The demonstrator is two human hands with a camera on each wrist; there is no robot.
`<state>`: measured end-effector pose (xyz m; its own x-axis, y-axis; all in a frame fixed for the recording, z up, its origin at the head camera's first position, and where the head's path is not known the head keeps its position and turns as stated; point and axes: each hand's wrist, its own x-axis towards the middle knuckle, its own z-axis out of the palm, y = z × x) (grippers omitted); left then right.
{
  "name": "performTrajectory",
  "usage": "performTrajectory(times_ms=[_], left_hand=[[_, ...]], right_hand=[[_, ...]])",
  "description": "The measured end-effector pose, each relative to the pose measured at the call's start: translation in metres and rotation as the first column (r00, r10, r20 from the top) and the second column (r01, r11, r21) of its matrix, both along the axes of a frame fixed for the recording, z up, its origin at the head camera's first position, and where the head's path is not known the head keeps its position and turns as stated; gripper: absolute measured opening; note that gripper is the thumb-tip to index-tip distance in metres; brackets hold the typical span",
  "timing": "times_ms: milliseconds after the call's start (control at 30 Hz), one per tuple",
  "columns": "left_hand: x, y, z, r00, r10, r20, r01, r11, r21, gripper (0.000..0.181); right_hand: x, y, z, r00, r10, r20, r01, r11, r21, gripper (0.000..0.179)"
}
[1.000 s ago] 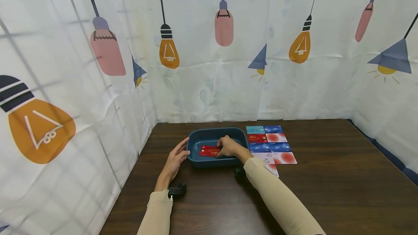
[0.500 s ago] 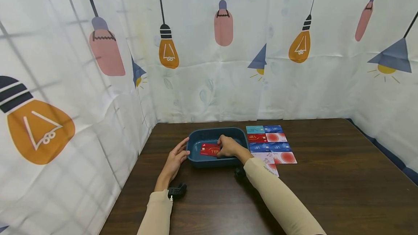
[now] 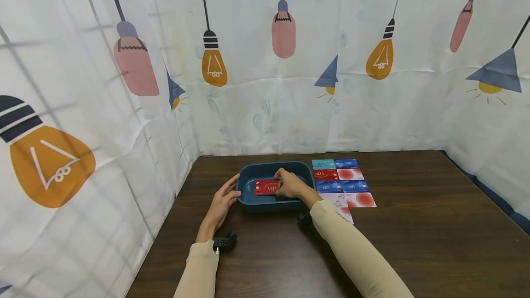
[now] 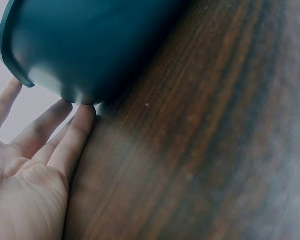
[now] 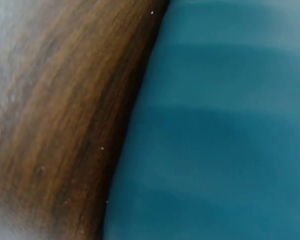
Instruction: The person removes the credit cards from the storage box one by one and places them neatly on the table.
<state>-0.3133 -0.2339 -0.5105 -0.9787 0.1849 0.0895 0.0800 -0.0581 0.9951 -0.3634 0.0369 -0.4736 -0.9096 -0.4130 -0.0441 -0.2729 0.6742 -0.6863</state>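
A blue-green plastic basin (image 3: 256, 207) stands on the dark wood table. My left hand (image 3: 221, 204) touches its left end, fingers spread and fairly straight; in the left wrist view the fingertips (image 4: 85, 111) rest against the basin's outer wall (image 4: 100, 45). Inside the basin, my right hand (image 3: 291, 185) pinches the right end of a red VIP card (image 3: 265, 187) between thumb and curled fingers. The right wrist view is filled by the basin's outer wall (image 5: 215, 135) and the table; the right hand itself is hidden there.
Right of the basin, several cards lie in rows: a teal one (image 3: 323, 164), blue ones (image 3: 347, 163), a red VIP card (image 3: 325, 175) and pale ones with red circles (image 3: 360, 200). The right sleeve (image 3: 352, 247) partly covers the nearest cards. A lamp-patterned curtain (image 3: 265, 105) hangs behind the table.
The red card in my right hand has shifted slightly up and away from me inside the basin, with the fingers rising a little. The left hand and basin have not moved.
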Motion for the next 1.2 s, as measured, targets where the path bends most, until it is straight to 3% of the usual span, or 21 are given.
performTrajectory(times_ms=[400, 800, 1200], left_hand=[[0.000, 0.000, 0.001, 1.000, 0.002, -0.001, -0.002, 1.000, -0.001, 0.059], [-0.001, -0.001, 0.000, 1.000, -0.003, -0.003, 0.003, 1.000, -0.005, 0.058], [0.000, 0.000, 0.000, 1.000, 0.015, 0.007, -0.015, 1.000, -0.023, 0.057]], right_hand=[[-0.003, 0.000, 0.003, 0.999, -0.015, -0.050, 0.007, 0.990, -0.142, 0.046], [-0.002, 0.003, 0.005, 0.998, -0.035, -0.051, 0.021, 0.968, -0.250, 0.046], [0.007, 0.018, 0.020, 0.995, -0.028, -0.100, -0.004, 0.953, -0.302, 0.047]])
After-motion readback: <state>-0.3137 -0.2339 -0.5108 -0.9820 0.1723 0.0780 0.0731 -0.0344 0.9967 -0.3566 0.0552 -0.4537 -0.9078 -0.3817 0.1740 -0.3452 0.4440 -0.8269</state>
